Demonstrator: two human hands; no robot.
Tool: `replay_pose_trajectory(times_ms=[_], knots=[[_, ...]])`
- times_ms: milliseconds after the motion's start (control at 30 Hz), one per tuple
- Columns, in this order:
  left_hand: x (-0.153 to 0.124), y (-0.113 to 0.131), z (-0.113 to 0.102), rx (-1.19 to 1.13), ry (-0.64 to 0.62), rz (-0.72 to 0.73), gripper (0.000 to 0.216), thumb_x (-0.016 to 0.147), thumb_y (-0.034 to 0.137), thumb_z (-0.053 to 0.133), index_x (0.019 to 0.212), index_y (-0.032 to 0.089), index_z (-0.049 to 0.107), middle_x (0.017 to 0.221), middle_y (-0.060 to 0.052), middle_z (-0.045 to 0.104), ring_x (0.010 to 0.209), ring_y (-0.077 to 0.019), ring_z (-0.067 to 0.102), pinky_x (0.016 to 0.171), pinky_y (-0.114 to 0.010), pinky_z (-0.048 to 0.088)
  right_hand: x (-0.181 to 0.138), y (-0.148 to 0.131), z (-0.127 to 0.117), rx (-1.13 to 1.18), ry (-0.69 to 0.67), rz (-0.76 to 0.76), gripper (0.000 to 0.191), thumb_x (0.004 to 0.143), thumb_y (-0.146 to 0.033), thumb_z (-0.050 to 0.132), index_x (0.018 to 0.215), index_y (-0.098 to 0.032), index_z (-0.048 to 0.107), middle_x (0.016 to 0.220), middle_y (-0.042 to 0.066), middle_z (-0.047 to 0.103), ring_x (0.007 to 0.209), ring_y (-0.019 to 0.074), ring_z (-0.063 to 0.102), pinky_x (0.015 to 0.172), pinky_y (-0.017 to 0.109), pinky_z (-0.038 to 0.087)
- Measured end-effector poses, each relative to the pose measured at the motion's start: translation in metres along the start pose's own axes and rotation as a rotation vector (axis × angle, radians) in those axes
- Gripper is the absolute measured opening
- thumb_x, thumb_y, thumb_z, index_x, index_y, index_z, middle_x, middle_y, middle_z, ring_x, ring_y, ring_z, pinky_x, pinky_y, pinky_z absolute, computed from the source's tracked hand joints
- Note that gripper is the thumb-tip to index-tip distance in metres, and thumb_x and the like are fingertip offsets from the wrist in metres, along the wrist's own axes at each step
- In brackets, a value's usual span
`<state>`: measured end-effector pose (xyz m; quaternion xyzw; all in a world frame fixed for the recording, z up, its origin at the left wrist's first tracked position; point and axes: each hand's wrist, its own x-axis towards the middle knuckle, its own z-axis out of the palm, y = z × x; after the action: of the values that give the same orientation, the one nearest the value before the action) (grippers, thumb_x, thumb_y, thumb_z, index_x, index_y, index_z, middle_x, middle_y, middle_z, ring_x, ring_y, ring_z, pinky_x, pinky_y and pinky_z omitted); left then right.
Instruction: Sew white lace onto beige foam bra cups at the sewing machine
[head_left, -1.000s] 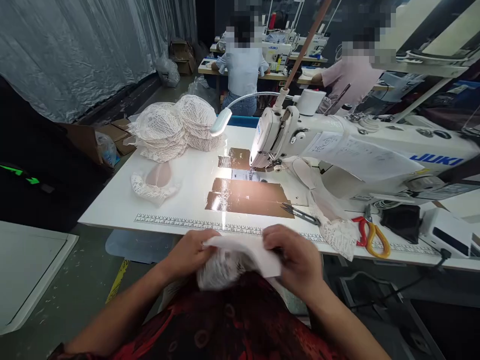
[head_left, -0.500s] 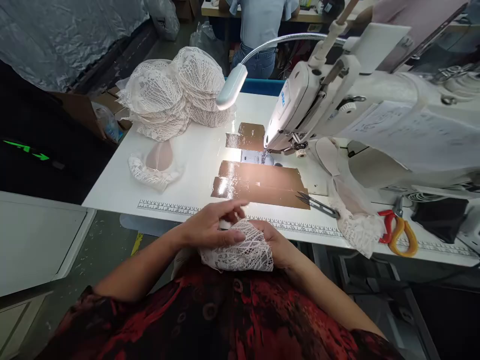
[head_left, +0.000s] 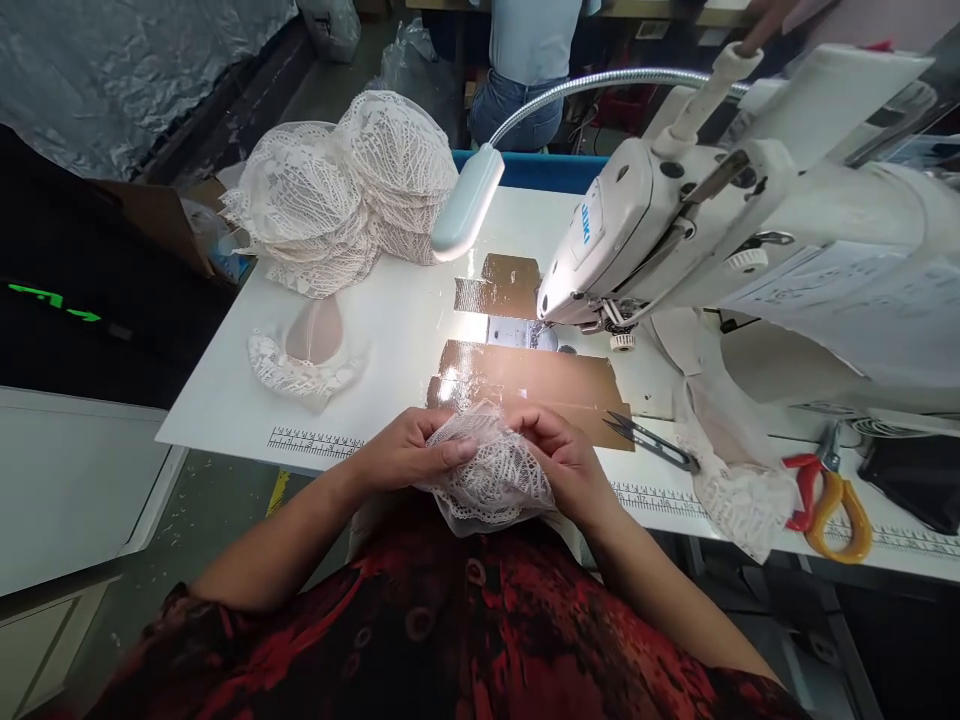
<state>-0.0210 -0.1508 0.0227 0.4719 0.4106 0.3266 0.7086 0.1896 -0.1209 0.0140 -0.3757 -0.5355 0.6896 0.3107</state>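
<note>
A white lace bra cup point(head_left: 491, 480) with sheer mesh edging is held over the table's front edge, close to my body. My left hand point(head_left: 412, 450) grips its left side, thumb on top of the fabric. On the opposite side, my right hand point(head_left: 566, 465) pinches the upper right edge between thumb and fingers. Some fingertips are hidden behind the lace. Just beyond the hands is the brown taped plate point(head_left: 525, 375) in front of the sewing machine point(head_left: 600, 235). Black thread snips point(head_left: 652, 442) lie to the right of my right hand.
Stacked lace cups point(head_left: 300, 200) stand at the back left, with a beige and lace piece point(head_left: 315, 335) before them. A lamp point(head_left: 469, 203) hangs over the table. Orange-handled scissors point(head_left: 840, 520), red-handled cutters point(head_left: 804, 490) and another lace piece point(head_left: 742, 490) lie right. A person point(head_left: 529, 60) is beyond.
My left hand has drawn back left and taken the cup's left edge. The cup is turned and spread higher, showing its mesh. The camera view has shifted slightly.
</note>
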Motion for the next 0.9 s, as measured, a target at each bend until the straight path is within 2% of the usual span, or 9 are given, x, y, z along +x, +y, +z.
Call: replay_pose_trajectory(times_ms=[100,200,333,433,500,567,667,800,900], knots=[[0.004,-0.002,-0.001,-0.054,0.028,-0.025,0.030,0.081,0.042,0.065,0.080,0.012,0.066,0.069,-0.003,0.060,0.061,-0.0130,0.054,0.056,-0.022,0.043,0.003,-0.002,-0.007,-0.030,-0.087,0.005,0.038,0.081,-0.057,0.057,0.078,-0.019,0.064,0.071,0.001,0.058,0.063,0.0128,0.051,0.058,0.025,0.042],[0.010,-0.004,-0.001,-0.164,0.077,-0.051,0.033,0.081,0.044,0.064,0.076,0.012,0.065,0.067,-0.003,0.062,0.058,-0.0130,0.055,0.056,-0.023,0.044,0.003,-0.003,-0.009,-0.063,-0.103,0.072,0.035,0.076,-0.054,0.064,0.074,-0.018,0.064,0.068,0.000,0.057,0.062,0.0134,0.050,0.058,0.026,0.041],[0.011,-0.008,0.006,-0.587,0.152,-0.085,0.060,0.078,0.069,0.052,0.096,0.013,0.067,0.084,-0.011,0.069,0.081,-0.0252,0.066,0.074,-0.035,0.052,0.003,-0.002,-0.008,0.027,0.059,0.038,0.033,0.073,-0.051,0.069,0.070,-0.019,0.065,0.064,-0.001,0.056,0.058,0.0121,0.046,0.056,0.026,0.039],[0.006,-0.012,0.018,-0.796,0.122,-0.043,0.077,0.072,0.078,0.049,0.116,0.015,0.060,0.102,-0.014,0.068,0.100,-0.0302,0.063,0.086,-0.042,0.050,0.005,-0.003,-0.007,0.006,0.155,-0.044,0.034,0.076,-0.051,0.065,0.064,-0.019,0.062,0.060,-0.002,0.050,0.056,0.0112,0.041,0.053,0.025,0.036],[0.005,-0.013,0.027,-0.803,0.106,-0.028,0.067,0.074,0.062,0.062,0.122,0.016,0.057,0.108,-0.013,0.067,0.104,-0.0289,0.062,0.091,-0.040,0.048,0.007,-0.006,-0.005,-0.137,0.162,-0.112,0.039,0.080,-0.047,0.063,0.054,-0.018,0.055,0.056,-0.002,0.044,0.056,0.0112,0.039,0.053,0.025,0.034],[0.007,-0.011,0.036,-0.760,0.156,-0.038,0.054,0.073,0.033,0.071,0.122,0.014,0.058,0.108,-0.012,0.068,0.103,-0.0271,0.062,0.093,-0.039,0.047,0.010,-0.008,0.001,-0.231,0.143,-0.165,0.041,0.079,-0.042,0.064,0.048,-0.018,0.052,0.056,-0.001,0.044,0.059,0.0121,0.041,0.057,0.026,0.036],[0.014,-0.009,0.042,-0.708,0.286,-0.043,0.059,0.059,0.004,0.066,0.116,0.014,0.062,0.100,-0.008,0.070,0.097,-0.0245,0.064,0.091,-0.035,0.047,0.013,-0.006,0.009,-0.063,0.147,-0.098,0.032,0.075,-0.040,0.069,0.054,-0.018,0.060,0.057,-0.001,0.050,0.058,0.0119,0.042,0.056,0.026,0.037],[0.010,-0.019,0.038,-0.620,0.335,-0.050,0.041,0.057,0.002,0.066,0.095,0.015,0.070,0.076,-0.003,0.069,0.074,-0.0171,0.063,0.072,-0.027,0.049,0.014,-0.002,0.013,0.338,0.267,0.038,0.026,0.061,-0.040,0.079,0.056,-0.020,0.064,0.055,-0.003,0.054,0.054,0.0112,0.045,0.055,0.026,0.040],[-0.006,-0.027,0.023,-0.516,0.170,-0.023,0.007,0.067,0.012,0.068,0.061,0.015,0.064,0.049,0.001,0.056,0.047,-0.0091,0.050,0.052,-0.022,0.041,0.016,-0.003,0.007,0.449,0.355,0.048,0.027,0.054,-0.037,0.083,0.055,-0.020,0.063,0.051,-0.004,0.053,0.050,0.0084,0.042,0.052,0.023,0.039]])
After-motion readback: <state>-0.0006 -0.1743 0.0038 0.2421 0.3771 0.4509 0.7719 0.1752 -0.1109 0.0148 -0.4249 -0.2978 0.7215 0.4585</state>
